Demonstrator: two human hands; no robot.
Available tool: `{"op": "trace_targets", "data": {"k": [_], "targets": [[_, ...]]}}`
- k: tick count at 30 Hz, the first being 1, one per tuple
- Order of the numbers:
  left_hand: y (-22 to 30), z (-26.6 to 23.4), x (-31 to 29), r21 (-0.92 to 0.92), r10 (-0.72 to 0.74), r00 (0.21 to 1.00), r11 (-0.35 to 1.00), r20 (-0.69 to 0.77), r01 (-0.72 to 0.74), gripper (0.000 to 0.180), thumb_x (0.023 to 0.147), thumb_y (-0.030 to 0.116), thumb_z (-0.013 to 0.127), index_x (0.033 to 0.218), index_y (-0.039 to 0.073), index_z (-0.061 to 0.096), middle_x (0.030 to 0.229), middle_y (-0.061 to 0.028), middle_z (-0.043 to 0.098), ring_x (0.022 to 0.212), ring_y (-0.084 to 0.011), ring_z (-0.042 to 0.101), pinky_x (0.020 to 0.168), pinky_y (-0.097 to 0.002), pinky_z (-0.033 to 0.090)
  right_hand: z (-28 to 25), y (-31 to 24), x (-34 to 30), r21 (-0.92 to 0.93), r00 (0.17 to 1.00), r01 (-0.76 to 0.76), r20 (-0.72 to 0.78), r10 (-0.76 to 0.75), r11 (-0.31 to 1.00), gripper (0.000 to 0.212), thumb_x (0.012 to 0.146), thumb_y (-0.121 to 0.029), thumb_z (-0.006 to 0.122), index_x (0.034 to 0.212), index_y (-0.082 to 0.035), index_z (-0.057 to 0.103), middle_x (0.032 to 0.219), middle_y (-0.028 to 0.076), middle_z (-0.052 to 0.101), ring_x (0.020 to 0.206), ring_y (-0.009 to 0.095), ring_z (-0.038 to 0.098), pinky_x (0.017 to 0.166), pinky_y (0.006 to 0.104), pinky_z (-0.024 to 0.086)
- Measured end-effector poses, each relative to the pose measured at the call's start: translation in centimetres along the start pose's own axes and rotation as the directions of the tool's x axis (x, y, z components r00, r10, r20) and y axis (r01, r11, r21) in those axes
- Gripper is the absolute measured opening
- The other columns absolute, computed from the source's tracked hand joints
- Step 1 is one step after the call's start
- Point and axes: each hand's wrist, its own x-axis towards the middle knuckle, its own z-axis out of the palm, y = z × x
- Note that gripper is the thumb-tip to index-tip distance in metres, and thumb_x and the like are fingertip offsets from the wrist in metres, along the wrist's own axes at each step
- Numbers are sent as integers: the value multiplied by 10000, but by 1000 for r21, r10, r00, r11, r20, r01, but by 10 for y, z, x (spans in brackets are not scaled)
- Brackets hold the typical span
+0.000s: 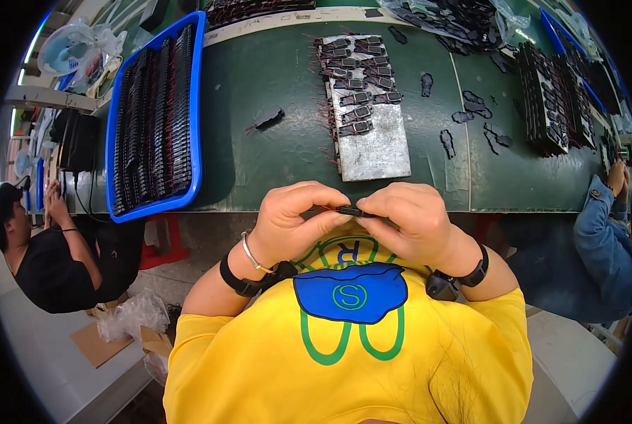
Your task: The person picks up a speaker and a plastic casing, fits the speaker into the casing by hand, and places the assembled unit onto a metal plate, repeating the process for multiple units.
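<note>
Close in front of my chest, both hands meet at a small, dark, flat part (351,210). My left hand (295,215) pinches its left end between thumb and fingers, and my right hand (411,218) grips the right end the same way. The fingers cover much of it. Just beyond them on the green table lies a grey metal plate (374,157). Two columns of small black parts (358,113) with red wires rest on its far portion. A single black part (268,119) with red wires lies left of the plate.
A blue tray (199,99) packed with rows of black parts stands at left. Flat black pieces (427,85) are scattered right of the plate, with stacked parts (542,106) farther right. A bag of black pieces (464,21) sits at the back. People (48,261) work on both sides.
</note>
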Motion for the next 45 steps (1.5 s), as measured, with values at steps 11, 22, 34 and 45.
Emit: {"op": "trace_targets", "data": {"k": [11,22,34,45], "targets": [[1,6,-2,-311,-267,962,910,63,273,258,783,-27,715,1026,-26,628,958,-56,641,830,-79,600,725,-204,497,0,0,-2,-96,998,64,-23,-66,993,221,630,34,715,830,7,625,728,118,639,595,255,627,516,318,497],[4,9,11,-621,-424,883,641,202,451,273,806,-23,680,1055,-9,571,889,-26,598,747,-66,576,688,-200,487,-2,1,-4,-336,979,178,-29,-200,925,208,636,-36,653,839,-2,624,741,73,597,591,205,581,509,305,479],[3,10,11,-653,-427,878,606,216,455,252,819,-33,660,1052,14,577,906,10,577,825,-39,537,739,-196,466,-6,-1,-2,-383,973,228,46,-228,895,256,609,-27,682,850,28,618,751,88,620,574,211,585,489,303,469],[0,12,5,-654,-436,895,651,95,387,275,776,-40,655,1023,9,542,885,-60,596,722,-123,573,627,-242,476,-1,-2,-2,-510,955,252,-7,-297,822,208,666,-163,593,817,-21,588,676,27,497,605,181,538,521,298,438]]}}
